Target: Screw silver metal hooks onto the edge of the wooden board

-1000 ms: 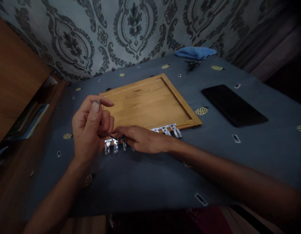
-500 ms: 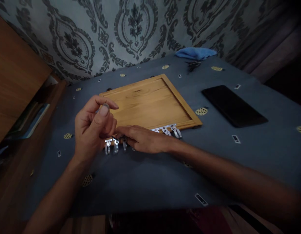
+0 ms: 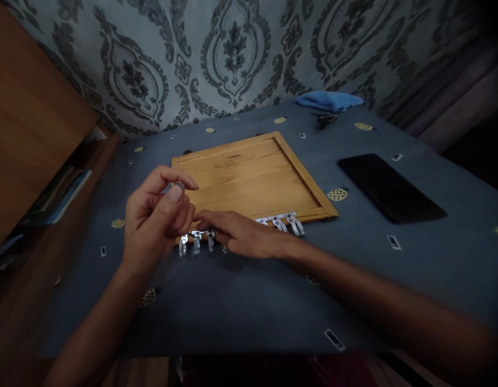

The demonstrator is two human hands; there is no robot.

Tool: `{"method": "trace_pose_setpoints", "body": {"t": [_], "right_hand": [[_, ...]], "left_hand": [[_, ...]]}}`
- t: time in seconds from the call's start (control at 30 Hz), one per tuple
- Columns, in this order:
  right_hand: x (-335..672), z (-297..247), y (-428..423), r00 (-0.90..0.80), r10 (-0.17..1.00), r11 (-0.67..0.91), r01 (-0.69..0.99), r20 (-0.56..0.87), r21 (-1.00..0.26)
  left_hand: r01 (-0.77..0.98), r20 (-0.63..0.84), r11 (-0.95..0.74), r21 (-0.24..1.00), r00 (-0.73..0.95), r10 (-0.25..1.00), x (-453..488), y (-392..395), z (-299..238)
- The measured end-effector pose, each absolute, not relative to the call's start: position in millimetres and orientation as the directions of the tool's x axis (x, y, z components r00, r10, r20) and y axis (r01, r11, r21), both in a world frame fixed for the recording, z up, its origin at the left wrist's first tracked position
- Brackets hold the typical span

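A framed wooden board [image 3: 249, 180] lies on the cloth-covered table, its front edge towards me. Along that edge runs a metal strip with several silver hooks [image 3: 295, 224], partly covered by a hand. My right hand [image 3: 244, 234] lies over the middle of the strip, fingers stretched to the left; what its fingertips touch is hard to see. My left hand [image 3: 158, 215] is raised over the board's front left corner. Its fingers are curled in, the thumb up near the bent index finger; anything small inside is hidden.
A black phone-like slab [image 3: 389, 188] lies to the right of the board. Behind are a blue cloth [image 3: 329, 100] and a small dark object [image 3: 325, 120], by the patterned wall. A wooden cabinet [image 3: 35, 107] with a shelf of books [image 3: 63, 199] borders the left side.
The whole scene has shifted slightly down and right in view. Both hands keep nearly the same pose, and the board stays put on the table.
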State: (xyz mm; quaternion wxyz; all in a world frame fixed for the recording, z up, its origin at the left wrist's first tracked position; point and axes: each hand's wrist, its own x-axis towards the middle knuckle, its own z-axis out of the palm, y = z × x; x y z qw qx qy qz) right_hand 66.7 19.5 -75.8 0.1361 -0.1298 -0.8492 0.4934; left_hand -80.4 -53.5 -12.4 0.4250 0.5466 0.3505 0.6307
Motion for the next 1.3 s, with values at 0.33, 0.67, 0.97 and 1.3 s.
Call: {"method": "trace_pose_setpoints", "body": {"t": [0.33,0.67,0.97,1.3], "right_hand": [[66,-81,20,-0.926,0.354,0.511,0.076,0.129,-0.856],[67,-76,18,-0.915,0.381,0.478,0.073,0.132,-0.875],[67,-76,18,-0.921,0.371,0.479,0.085,0.114,-0.874],[65,-78,18,-0.917,0.376,0.540,0.098,0.135,-0.836]], "left_hand": [[-0.160,0.421,-0.425,0.891,-0.059,0.905,-82,-52,-18],[-0.101,0.414,-0.408,0.907,0.054,0.909,-83,-53,-23],[-0.054,0.448,-0.457,0.888,-0.125,0.885,-76,-52,-28],[-0.128,0.433,-0.421,0.898,0.080,0.898,-77,-50,-26]]}}
